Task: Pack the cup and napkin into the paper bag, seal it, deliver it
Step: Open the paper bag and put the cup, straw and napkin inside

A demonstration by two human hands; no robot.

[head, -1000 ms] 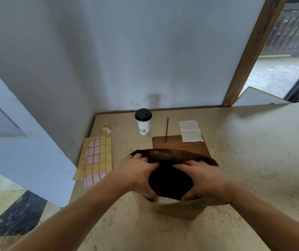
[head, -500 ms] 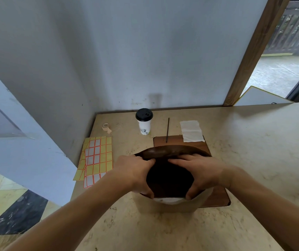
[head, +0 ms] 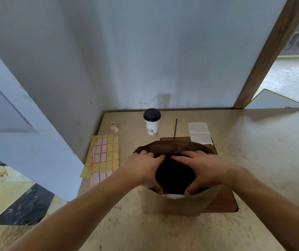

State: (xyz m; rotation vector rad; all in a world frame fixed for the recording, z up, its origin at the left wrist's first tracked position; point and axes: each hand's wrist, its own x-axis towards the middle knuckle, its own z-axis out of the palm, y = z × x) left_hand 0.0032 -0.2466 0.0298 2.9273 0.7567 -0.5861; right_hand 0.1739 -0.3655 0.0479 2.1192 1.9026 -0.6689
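Now opening paper bag (head: pixel 172 205) on tabletop (head: pixel 253 160). Our left hand (head: pixel 143 169) and right hand (head: pixel 205 169) grip rim, fingers (head: pixel 183 153) curled over far edge, thumbs on near edge. Cup (head: pixel 152 122) and napkin (head: pixel 199 132) beyond fingers, unpacked. We judge: spread evenly, square base so mouth stands open, avoid tearing.

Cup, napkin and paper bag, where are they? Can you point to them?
cup (head: pixel 152 126), head view, on its white side below the black lid.
napkin (head: pixel 199 132), head view, middle of the white sheet.
paper bag (head: pixel 172 205), head view, on its pale front wall.
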